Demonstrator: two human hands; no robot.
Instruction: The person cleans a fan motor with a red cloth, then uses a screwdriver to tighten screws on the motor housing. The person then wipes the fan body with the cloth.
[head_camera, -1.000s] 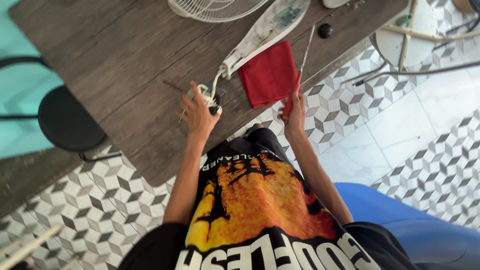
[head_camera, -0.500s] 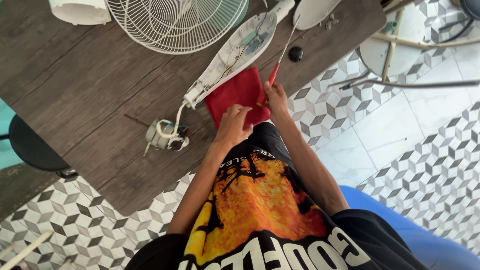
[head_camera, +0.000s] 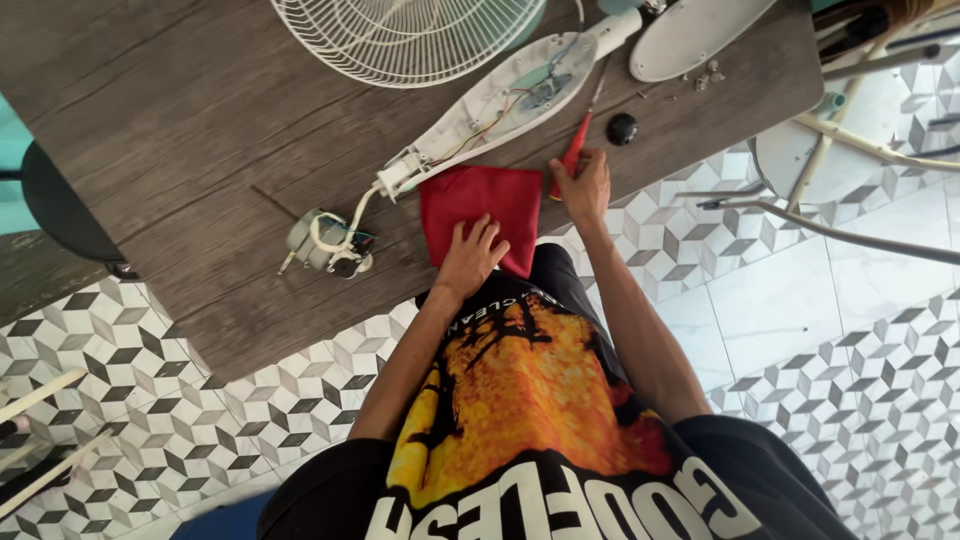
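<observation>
Both hands have shifted: my left hand (head_camera: 472, 255) now lies flat and open on the red square cloth (head_camera: 480, 212) at the near table edge, while my right hand (head_camera: 582, 185) grips the red-handled screwdriver (head_camera: 575, 148) beside it, near the opened white plastic fan base (head_camera: 500, 100).

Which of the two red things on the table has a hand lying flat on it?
The red cloth: the left hand rests flat on it. The other red thing, the slim red-handled screwdriver beside it, is only touched at its handle by the right hand.
</observation>
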